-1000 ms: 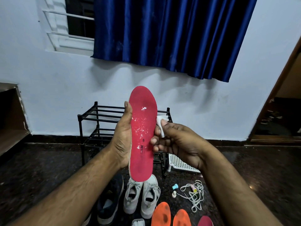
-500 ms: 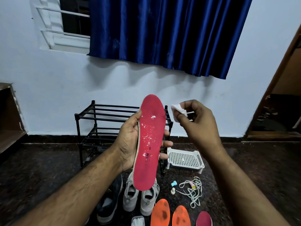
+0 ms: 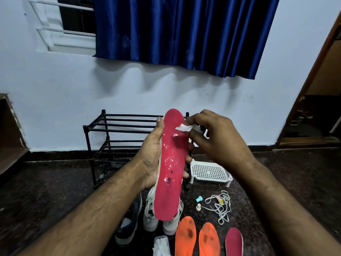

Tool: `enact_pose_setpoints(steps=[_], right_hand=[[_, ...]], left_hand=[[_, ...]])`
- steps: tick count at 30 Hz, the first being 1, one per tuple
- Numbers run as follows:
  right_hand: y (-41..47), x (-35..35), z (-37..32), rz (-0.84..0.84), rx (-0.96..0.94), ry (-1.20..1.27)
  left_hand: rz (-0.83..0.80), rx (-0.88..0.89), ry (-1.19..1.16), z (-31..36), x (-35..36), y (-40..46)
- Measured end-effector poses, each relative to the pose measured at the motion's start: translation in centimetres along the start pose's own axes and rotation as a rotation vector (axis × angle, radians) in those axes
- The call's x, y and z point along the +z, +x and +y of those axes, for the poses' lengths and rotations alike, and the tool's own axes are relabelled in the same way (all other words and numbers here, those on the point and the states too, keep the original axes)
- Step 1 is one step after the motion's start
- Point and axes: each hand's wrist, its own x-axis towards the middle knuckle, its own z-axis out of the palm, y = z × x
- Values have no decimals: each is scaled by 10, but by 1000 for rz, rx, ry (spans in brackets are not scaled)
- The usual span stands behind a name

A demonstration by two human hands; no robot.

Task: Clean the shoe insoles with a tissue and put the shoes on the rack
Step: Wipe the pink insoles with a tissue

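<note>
Down by the bottom edge, on the dark floor (image 3: 55, 191), lie two orange insoles (image 3: 185, 235) side by side, a second red insole (image 3: 234, 241) to their right, and a small white pack of tissues (image 3: 160, 243) to their left. Just past these stand a pair of white sneakers (image 3: 153, 215) with a dark shoe (image 3: 129, 224) beside them, and a tangle of laces (image 3: 220, 205) off to the right. Above the shoes, the left hand (image 3: 153, 154) holds the red insole (image 3: 171, 163) upright, its fingers (image 3: 187, 159) curled round the far edge and the thumb along the near one. The right hand (image 3: 214, 137) pinches a small folded tissue (image 3: 183, 128) between thumb and fingertips, pressing it on the insole's upper part, near the toe. White flecks dot the middle of the red surface, so the wiping looks unfinished. To do it well, I would draw the tissue in long strokes from toe to heel, carrying the flecks off the end instead of smearing them, while the left hand braces the back so the soft insole does not bend away. A fresh fold of tissue would help once this one sheds. Behind the hands stands the black rack (image 3: 118, 137) against the wall, its bars bare as far as can be seen, with a small white stand (image 3: 210, 171) to its right.
</note>
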Motion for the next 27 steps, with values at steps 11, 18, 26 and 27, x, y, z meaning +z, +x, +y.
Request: enact_pose_setpoints(steps=[11, 18, 26, 27], right_hand=[[1, -4, 2, -63, 34, 6], [2, -2, -2, 85, 63, -117], [2, 10, 0, 141, 90, -236], [1, 8, 0, 108, 88, -117]], left_hand=[[-40, -44, 66, -2, 2, -2], [-51, -62, 74, -3, 0, -2], [-48, -72, 27, 1, -2, -4], [-44, -66, 23, 1, -1, -5]])
